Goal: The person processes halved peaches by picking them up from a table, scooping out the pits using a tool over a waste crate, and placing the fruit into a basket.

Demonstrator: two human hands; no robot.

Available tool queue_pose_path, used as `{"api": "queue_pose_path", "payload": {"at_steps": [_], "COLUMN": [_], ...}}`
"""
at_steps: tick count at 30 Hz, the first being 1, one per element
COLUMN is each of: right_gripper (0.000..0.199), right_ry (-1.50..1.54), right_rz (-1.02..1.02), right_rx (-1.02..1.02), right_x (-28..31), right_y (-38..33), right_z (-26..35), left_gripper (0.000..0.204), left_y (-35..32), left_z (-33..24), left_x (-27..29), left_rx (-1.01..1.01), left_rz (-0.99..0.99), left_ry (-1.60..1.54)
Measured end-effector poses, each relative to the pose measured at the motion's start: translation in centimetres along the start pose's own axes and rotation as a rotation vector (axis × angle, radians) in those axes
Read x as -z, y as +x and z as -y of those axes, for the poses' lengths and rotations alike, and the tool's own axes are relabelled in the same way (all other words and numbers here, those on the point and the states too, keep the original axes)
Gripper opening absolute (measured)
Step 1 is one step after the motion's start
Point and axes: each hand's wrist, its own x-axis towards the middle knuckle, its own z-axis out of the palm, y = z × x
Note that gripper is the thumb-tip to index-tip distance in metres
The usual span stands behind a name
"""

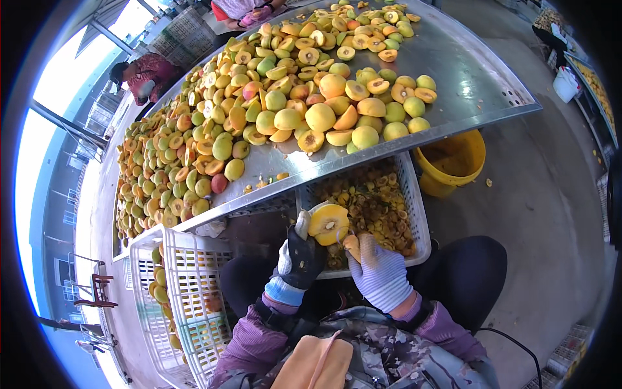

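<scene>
"Left to right?"

"On my feed: white crates [173,241], a metal tabletop [473,78] heaped with stone fruit [320,117]; before it, my left grip [302,259] pinches a fruit half [327,223], my right grip [381,272] clasps a tan-handled tool [352,247]; yellow bucket [435,183] on concrete floor [525,188]."

Fruit [259,117] lies heaped on the counter [466,78], spread over its left and middle. Partly under the counter's near edge, before the person, is a crate [418,223] with scraps [392,211] in it. A bucket [437,183] stands right of that crate; a basket [201,305] holding more fruit stands to the left. Above the crate, a fruit half [328,223] is in the left hand [299,259], a tool [352,247] in the right hand [379,272]. One co-worker [149,74] is beyond the counter's left side, another [240,10] behind its far edge.
</scene>
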Motion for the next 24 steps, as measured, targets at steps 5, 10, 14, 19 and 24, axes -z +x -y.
{"api": "queue_pose_path", "payload": {"at_steps": [5, 10, 14, 19, 24], "right_gripper": [0.035, 0.034, 0.042, 0.043, 0.036], "right_ry": [-0.146, -0.195, -0.086, -0.04, 0.212], "right_rz": [0.113, 0.205, 0.22, 0.237, 0.216], "right_rx": [-0.047, -0.058, -0.099, -0.103, -0.155], "right_x": [0.3, 0.3, -0.5, -1.3, -2.0], "right_y": [-0.3, -0.4, -0.7, -1.0, -1.2], "right_z": [0.6, 1.1, 1.4, 1.1, 1.2], "left_gripper": [0.053, 0.053, 0.045, 0.05, 0.063], "left_y": [-0.2, -0.7, -0.7, -0.5, -0.6], "left_z": [-3.2, -3.0, -2.7, -3.3, -2.9], "left_x": [-0.1, -0.3, -0.4, -0.7, -1.5], "left_rx": [0.366, 0.245, 0.261, 0.448, 0.278], "left_rz": [0.115, 0.073, 0.115, 0.063, -0.005], "left_ry": [-0.803, -0.721, -0.739, -0.954, -0.936]}}
